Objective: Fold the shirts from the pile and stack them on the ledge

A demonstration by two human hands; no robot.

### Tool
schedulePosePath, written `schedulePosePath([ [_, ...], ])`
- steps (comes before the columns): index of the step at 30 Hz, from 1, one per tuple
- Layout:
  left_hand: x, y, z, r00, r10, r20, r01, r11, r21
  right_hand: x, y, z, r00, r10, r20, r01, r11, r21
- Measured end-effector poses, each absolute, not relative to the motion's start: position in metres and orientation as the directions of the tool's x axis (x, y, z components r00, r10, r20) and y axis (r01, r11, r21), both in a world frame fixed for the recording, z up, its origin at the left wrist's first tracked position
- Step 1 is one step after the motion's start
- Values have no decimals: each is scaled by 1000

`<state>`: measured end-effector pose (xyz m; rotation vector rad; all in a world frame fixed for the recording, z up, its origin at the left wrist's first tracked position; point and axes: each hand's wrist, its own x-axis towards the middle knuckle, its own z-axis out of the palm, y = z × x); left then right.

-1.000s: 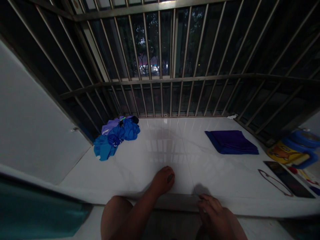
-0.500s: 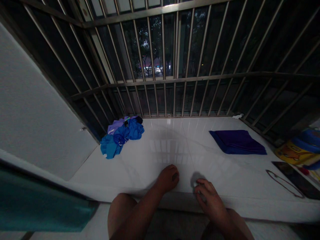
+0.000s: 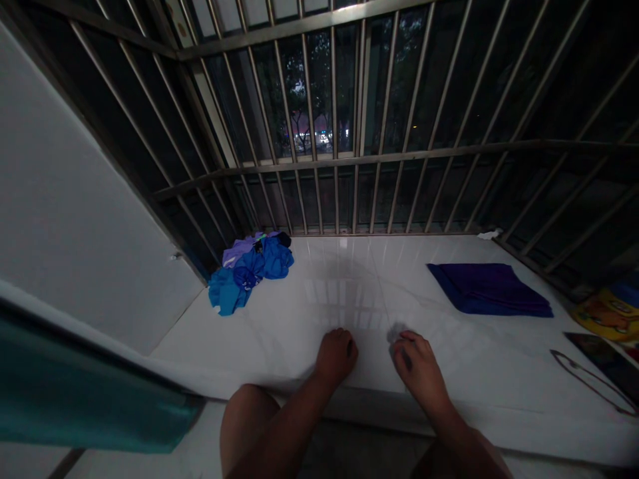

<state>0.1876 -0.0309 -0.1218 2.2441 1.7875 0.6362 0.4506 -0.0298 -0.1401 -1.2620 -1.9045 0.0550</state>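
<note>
Right hand [image 3: 422,370] part-open; left hand [image 3: 333,357] curled, can't tell if gripping. Folded blue-purple cloth [image 3: 494,290]: their 2 o'clock, long axis ~9–3.

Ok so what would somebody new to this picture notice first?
Probably the metal bars filling the upper view, before a dark window. Below, on the pale ledge, crumpled clothes lie at the left and a folded purple cloth at the right. The left hand and right hand are by its near edge.
</note>
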Motion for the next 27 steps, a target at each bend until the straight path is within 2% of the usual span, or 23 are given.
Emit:
schedulePosePath([
  [17, 187, -31, -123, 167, 962, 217, 876, -246, 416, 449, -29, -134, -126, 797, 591, 710, 488, -507],
  [27, 187, -31, -120, 176, 963, 203, 875, -247, 416, 450, -29, -135, -137, 799, 585, 717, 487, -498],
])
